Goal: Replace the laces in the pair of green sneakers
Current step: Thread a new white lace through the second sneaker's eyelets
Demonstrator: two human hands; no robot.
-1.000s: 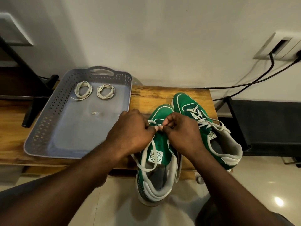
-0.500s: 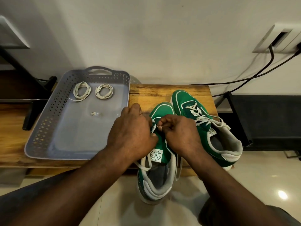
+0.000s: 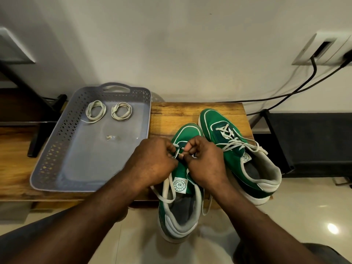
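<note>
Both grips are pinched tight: left hand [image 3: 152, 164] and right hand [image 3: 205, 162] nip the flat white lace [image 3: 165, 187] over the near green fabric sneaker [image 3: 187, 133], at six o'clock on the wooden desk [image 3: 190, 115], heel overhanging. A hard tug could tip it floorward. Two coiled spare laces [image 3: 121, 117] lie in the perforated grey plastic tray [image 3: 57, 141] at ten o'clock.

Green sneakers [image 3: 228, 149] with white laces [image 3: 240, 143]; grey perforated tray [image 3: 57, 149]; brown wood-grain table [image 3: 181, 115].
</note>
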